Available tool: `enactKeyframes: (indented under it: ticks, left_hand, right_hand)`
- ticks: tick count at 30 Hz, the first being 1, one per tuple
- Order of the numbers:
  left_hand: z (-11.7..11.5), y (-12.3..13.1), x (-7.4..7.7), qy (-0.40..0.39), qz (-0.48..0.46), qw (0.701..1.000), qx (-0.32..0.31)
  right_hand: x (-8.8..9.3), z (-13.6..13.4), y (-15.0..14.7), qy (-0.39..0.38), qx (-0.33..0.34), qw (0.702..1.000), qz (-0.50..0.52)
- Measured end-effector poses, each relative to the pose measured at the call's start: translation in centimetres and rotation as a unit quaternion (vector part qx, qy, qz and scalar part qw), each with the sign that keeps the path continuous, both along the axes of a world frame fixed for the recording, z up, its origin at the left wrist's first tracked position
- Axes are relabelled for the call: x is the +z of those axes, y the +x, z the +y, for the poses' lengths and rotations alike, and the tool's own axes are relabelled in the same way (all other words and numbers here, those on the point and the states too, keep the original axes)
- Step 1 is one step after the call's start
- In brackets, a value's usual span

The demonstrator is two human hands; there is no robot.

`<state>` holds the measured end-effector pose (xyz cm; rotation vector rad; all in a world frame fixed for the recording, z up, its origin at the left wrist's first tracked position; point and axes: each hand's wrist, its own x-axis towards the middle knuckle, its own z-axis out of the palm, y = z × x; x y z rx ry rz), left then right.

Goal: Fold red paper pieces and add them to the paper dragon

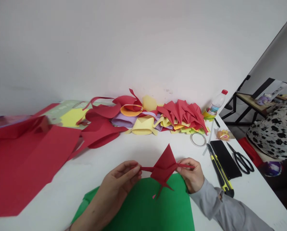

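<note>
A folded red paper figure (164, 166) is stretched between my two hands, with a pointed flap standing up and thin points hanging below. My left hand (120, 181) pinches the thin strip on its left side. At the other side, my right hand (192, 175) pinches the opposite thin strip. Beneath the figure lies a green paper sheet (155, 211), with a tiny pink scrap (154, 196) on or just above it.
Red paper sheets (25, 166) cover the table's left. Along the wall are curled paper pieces (143, 125) and folded red pieces (181, 112). On the right are a bottle (215, 104), tape roll (198, 139), wrapped snack (223, 134), box cutter (220, 173), black phone (226, 159) and scissors (241, 160).
</note>
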<state>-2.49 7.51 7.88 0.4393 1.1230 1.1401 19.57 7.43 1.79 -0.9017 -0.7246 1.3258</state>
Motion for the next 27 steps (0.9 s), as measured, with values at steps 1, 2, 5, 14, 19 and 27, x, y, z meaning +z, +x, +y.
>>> enactKeyframes:
  ticks: [1, 2, 5, 14, 19, 27]
  left_hand:
    - [-0.1, 0.1, 0.0, -0.01, -0.011, 1.0, 0.006]
    - [-0.2, 0.2, -0.1, -0.019, -0.017, 1.0, 0.007]
    - [-0.8, 0.8, -0.3, -0.019, -0.025, 0.999, -0.029]
    - [-2.7, 1.8, -0.7, 0.098, 0.193, 0.962, -0.167]
    - [-2.5, 1.4, -1.1, 0.113, 0.308, 0.931, -0.159]
    - [-2.3, 0.4, -1.8, 0.221, 0.385, 0.881, -0.161]
  right_hand:
    - [0.1, -0.1, -0.1, -0.006, 0.004, 1.0, 0.003]
    - [0.1, -0.2, -0.3, -0.015, 0.007, 1.0, 0.012]
    - [0.4, -0.4, -0.5, -0.056, 0.029, 0.996, 0.061]
    - [0.7, -1.8, -1.5, -0.075, 0.101, 0.987, 0.097]
    - [0.5, -1.6, -1.0, -0.046, 0.116, 0.989, 0.079]
    - [0.7, -1.1, -0.5, -0.039, 0.122, 0.991, 0.046]
